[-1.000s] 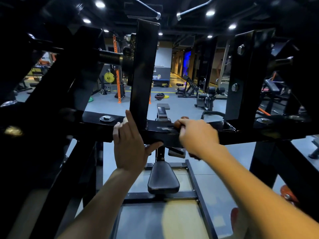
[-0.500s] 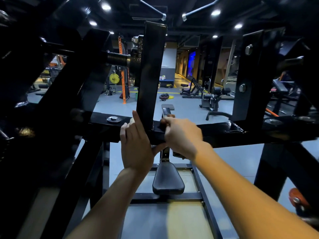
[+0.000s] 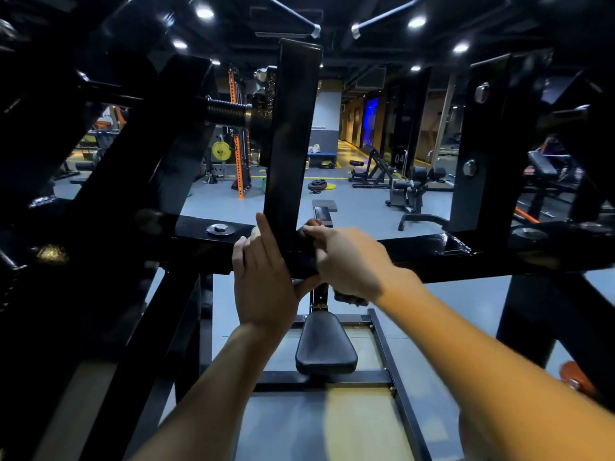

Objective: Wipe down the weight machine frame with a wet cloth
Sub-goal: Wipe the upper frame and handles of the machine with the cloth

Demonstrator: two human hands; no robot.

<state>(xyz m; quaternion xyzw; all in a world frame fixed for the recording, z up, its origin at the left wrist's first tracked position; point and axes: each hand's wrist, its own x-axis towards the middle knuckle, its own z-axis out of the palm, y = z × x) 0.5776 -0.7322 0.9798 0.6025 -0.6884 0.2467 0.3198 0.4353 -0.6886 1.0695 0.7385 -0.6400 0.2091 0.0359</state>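
The weight machine frame (image 3: pixel 416 257) was glossy black steel, its horizontal crossbar running across the middle of the view with 1 upright post (image 3: pixel 293 134) rising from its centre and a round bolt cap (image 3: pixel 220 229) on its top face. The left hand (image 3: pixel 263 277) rested flat against the crossbar beside the post, fingers straight, index finger lying up the post's edge. The right hand (image 3: pixel 346 261) gripped a dark cloth (image 3: pixel 347 298) against the crossbar just right of the post; a bit of it hung below the palm. A black padded seat (image 3: pixel 326 344) sat below.
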